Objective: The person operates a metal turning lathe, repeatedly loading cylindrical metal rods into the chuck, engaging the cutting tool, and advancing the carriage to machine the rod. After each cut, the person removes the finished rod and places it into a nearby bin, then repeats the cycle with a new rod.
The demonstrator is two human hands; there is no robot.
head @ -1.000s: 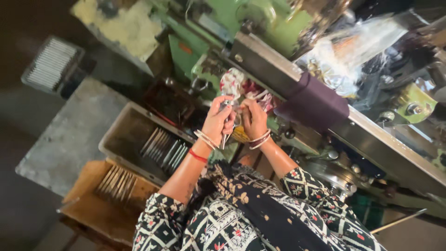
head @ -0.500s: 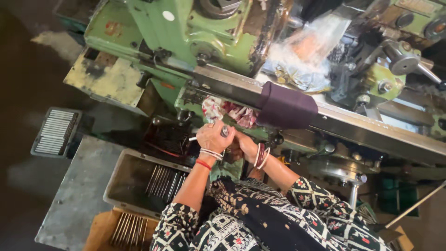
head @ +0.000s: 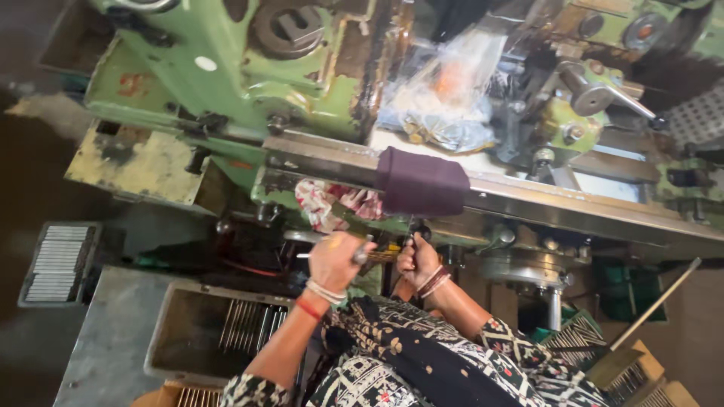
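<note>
My left hand (head: 335, 258) is closed around a thin metal rod (head: 308, 255) whose end sticks out to the left, just below a red-and-white rag (head: 320, 203) on the green machine (head: 249, 83). My right hand (head: 416, 260) is closed on a small dark handle (head: 419, 232) under the machine's steel rail (head: 543, 200), beneath a dark purple cloth (head: 422, 181) draped over that rail. Bangles and thread bands circle both wrists. Patterned sleeves and a dark scarf cover my arms below.
A metal tray (head: 188, 339) holding several thin rods lies at lower left, beside a flat box (head: 59, 260) of more rods. A crumpled plastic bag (head: 445, 98) lies on the machine top. A lever (head: 603, 98) juts out at upper right. A crate (head: 626, 369) stands at lower right.
The view has moved closer to the machine. My hands have shifted apart, the left keeping the rod and the right reaching the handle under the rail.
</note>
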